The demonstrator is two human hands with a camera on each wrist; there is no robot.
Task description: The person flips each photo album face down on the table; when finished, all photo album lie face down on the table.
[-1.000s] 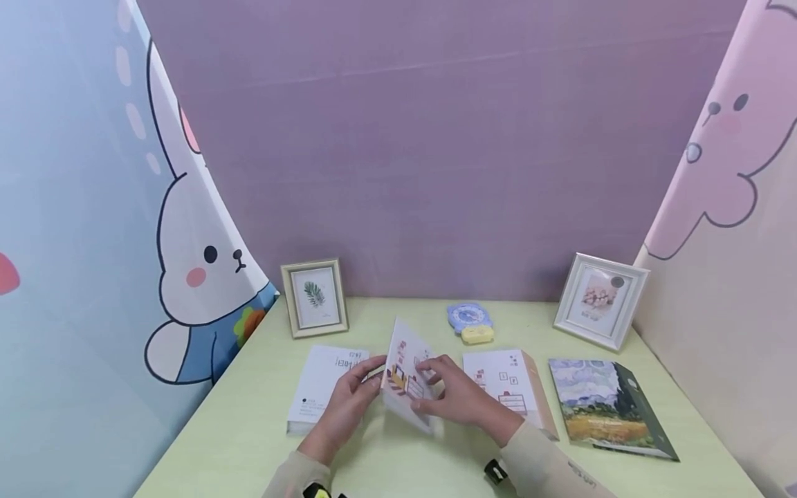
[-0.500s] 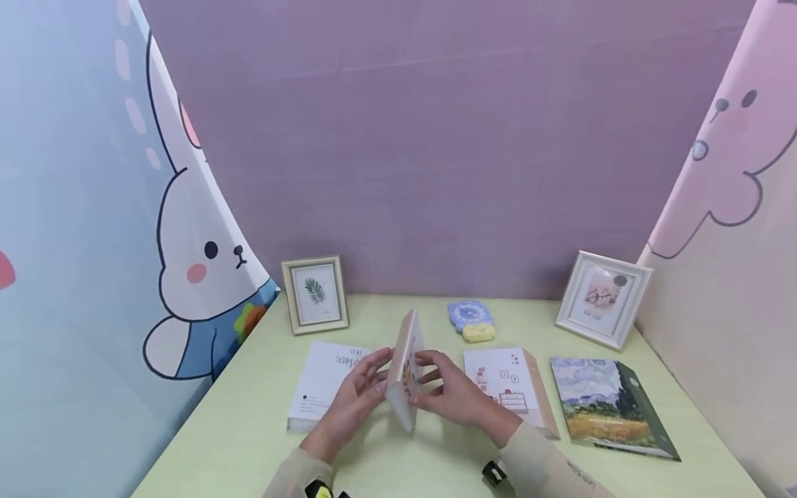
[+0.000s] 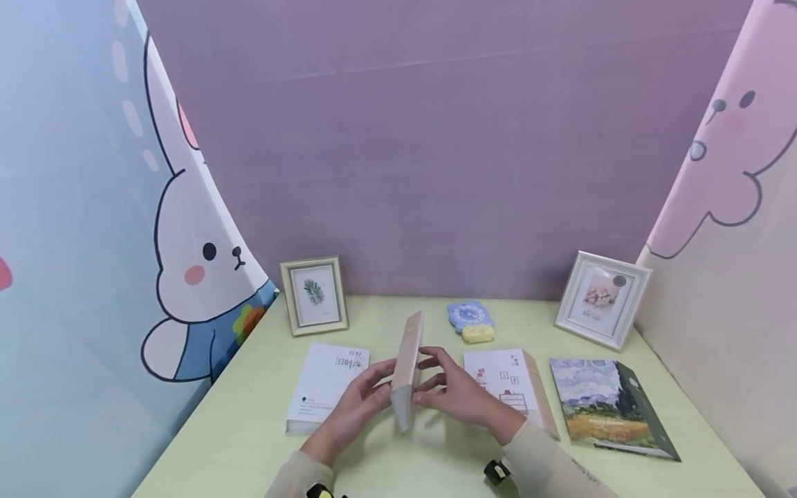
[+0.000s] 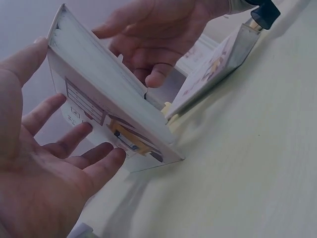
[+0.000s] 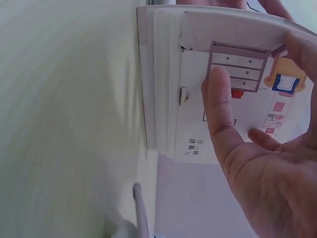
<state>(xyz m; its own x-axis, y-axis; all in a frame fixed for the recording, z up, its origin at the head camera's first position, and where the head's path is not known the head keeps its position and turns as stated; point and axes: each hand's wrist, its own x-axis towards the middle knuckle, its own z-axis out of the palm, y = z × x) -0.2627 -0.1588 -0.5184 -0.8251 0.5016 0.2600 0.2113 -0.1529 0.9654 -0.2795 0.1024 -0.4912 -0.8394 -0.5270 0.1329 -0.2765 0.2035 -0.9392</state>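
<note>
In the head view a small thick book (image 3: 407,353) stands tilted upright over the table between my hands, its tan spine facing me. My left hand (image 3: 355,408) holds it from the left, fingers on one cover and thumb near its lower edge. From the right, my right hand (image 3: 457,391) holds the other cover with bent fingers. Furniture drawings show on the book's cover (image 5: 193,114) in the right wrist view, where my index finger lies along it. In the left wrist view, the left thumb is at a corner and the fingertips (image 4: 119,153) are on the cover.
A white book (image 3: 326,380) lies left of my hands. To the right lie a similar illustrated book (image 3: 504,380) and a book with a painted landscape (image 3: 598,401). Two photo frames (image 3: 314,296) (image 3: 600,301) and a blue-and-yellow clock-like object (image 3: 470,318) stand farther back.
The held book has turned between my hands, so its illustrated cover has swung out of the head view and its tan spine now faces me. The other things stay put.
</note>
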